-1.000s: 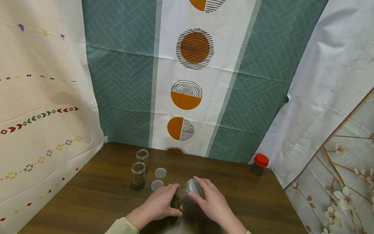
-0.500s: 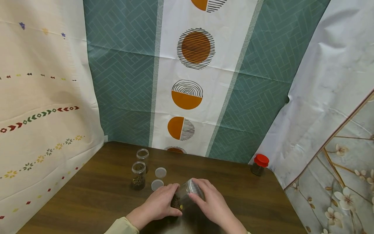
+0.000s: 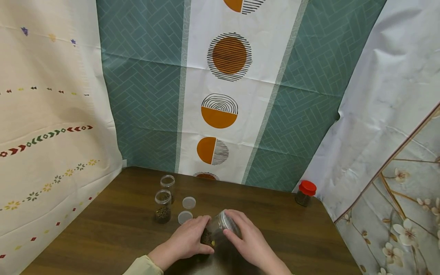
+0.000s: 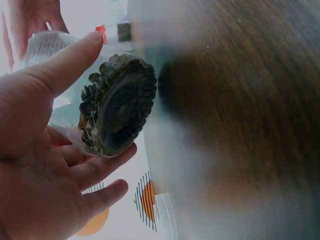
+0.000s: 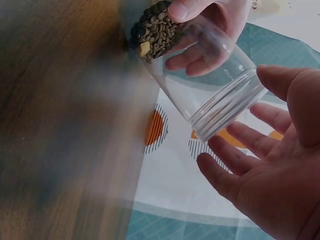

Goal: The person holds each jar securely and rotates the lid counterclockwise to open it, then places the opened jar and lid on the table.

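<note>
Left hand [image 3: 185, 238] grips the clear jar [image 3: 215, 228] around its lower part, beside dark contents [image 5: 159, 34]; right hand [image 3: 250, 237], fingers loosely spread, cups the ridged end [image 5: 227, 107]. Jar tilted over the desk [image 3: 275, 223]. Virtually unchanged across the past second; judged a pause, handling not advanced.

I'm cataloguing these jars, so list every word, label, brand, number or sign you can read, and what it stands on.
Readable text: none.
Held jar, two open jars, lids, red-topped jar: no readable text.
Wall cloth: circle patterns, no words visible.
Top edge, right wrist view: tiny marks, too small to tell whether letters.
</note>
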Available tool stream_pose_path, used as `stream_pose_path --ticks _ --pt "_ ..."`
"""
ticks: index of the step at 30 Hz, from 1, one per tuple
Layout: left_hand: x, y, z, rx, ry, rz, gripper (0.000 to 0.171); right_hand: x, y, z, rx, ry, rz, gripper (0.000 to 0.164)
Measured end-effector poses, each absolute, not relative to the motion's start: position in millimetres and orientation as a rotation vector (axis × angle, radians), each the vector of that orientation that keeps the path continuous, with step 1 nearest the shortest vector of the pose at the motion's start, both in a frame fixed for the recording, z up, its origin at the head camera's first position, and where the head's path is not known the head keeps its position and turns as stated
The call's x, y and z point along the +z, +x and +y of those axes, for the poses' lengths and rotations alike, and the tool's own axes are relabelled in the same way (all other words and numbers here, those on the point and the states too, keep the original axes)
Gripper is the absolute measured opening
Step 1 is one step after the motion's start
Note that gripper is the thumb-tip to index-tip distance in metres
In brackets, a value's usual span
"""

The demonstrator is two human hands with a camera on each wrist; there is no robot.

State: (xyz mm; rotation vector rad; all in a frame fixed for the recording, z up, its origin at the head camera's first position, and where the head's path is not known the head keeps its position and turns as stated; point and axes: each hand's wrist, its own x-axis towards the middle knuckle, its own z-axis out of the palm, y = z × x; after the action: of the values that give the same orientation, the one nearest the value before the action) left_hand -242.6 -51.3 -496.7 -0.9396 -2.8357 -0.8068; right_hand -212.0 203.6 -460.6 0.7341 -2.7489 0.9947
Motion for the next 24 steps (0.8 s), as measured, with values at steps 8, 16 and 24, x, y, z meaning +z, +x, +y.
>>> stream_pose_path --ticks 8,16,24 --pt "-496.1 -241.7 -51.3 -0.8 -0.937 -2.834 0.085 -462.1 -209.1 205.4 1.022 0.782 -2.723 0.054" --pt "-497.6 -242.7 -50.8 -0.805 -0.929 -2.845 0.087 -462.6 -208.7 205.2 1.037 0.796 -2.716 0.057" --pt "-497.5 -242.9 -50.6 -0.806 -0.915 -2.871 0.089 -458.2 -211.4 202.6 0.974 0.602 -2.77 0.07"
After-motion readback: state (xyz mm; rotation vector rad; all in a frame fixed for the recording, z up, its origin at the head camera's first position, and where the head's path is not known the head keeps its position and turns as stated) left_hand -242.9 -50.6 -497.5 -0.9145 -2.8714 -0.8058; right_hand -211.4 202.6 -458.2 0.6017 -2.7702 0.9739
